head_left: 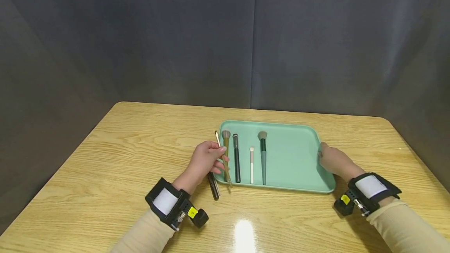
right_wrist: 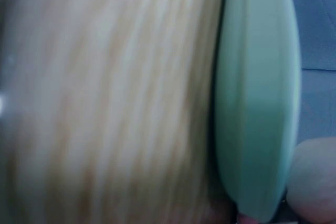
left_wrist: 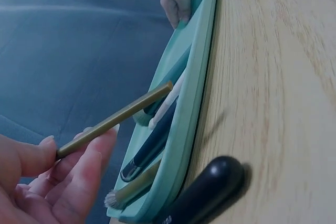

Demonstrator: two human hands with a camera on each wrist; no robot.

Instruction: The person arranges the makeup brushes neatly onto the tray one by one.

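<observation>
**Olive-gold brush pinched at the tray's left rim**

Olive-gold and slim, the thin brush (head_left: 223, 155) you hold is a smooth straight stick. Your left hand (head_left: 205, 161) pinches it between thumb and fingertips (left_wrist: 100, 142), near the middle of its length. Its long axis runs away from you: one end points up and past your fingers toward the far wall, the other slants down toward you and ends just over the near left corner of the tray (head_left: 291, 155).

That tray is mint-green plastic, matte, a rounded rectangle with a shallow raised lip. Your right hand (head_left: 334, 161) grips its right rim, fingers curled over the lip and thumb side on the outside.

Just to the right of your pinch, four brushes lie side by side in the tray, handles toward you, bristles away: a tan-handled brush (head_left: 226, 147) with a soft grey tuft, a glossy black brush (head_left: 236, 159), a short white brush (head_left: 251, 165), and a teal powder brush (head_left: 263, 157) with a fuller head. Below your left hand, outside the tray, a dark rounded-end brush handle (head_left: 213, 186) rests on the table (head_left: 116, 167).

You work on a light wood-grain tabletop with a sheen, a lamp glare near you. Dark grey cloth hangs around it on three sides.
</observation>
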